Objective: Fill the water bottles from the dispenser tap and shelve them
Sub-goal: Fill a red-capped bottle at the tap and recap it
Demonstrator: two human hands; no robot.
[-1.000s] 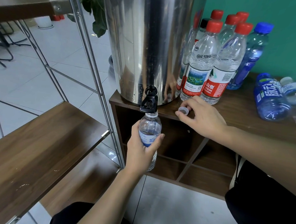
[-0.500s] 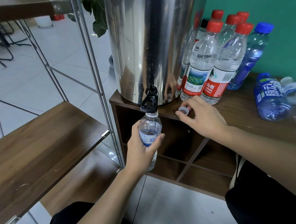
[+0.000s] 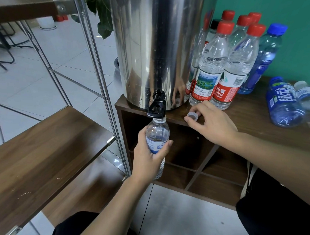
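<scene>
Small clear bottle held upright, long axis vertical, mouth directly under and just touching black tap of steel dispenser. Left hand wrapped round bottle's labelled mid-body, thumb on right side, fingers behind; grip closed on it. Right hand resting on desk edge to the right of tap, fingertips pinching a small grey-white cap that sits on desk surface just beside dispenser base. Water level approx. at label top; neck section looks unfilled; no stream discernible at mouth, tap lever state not clear. Key relation: cap lies up and right of bottle mouth, near but apart; right hand already on cap, left hand on bottle, so capping likely means lowering bottle off tap w/ left and bringing cap across w/ right, axis kept vertical to avoid spill. Wooden shelf on metal frame to left of bottle, nearer left hand; prob. destination. Red-capped bottles standing in cluster behind right hand; blue bottles lying on desk at far right.
</scene>
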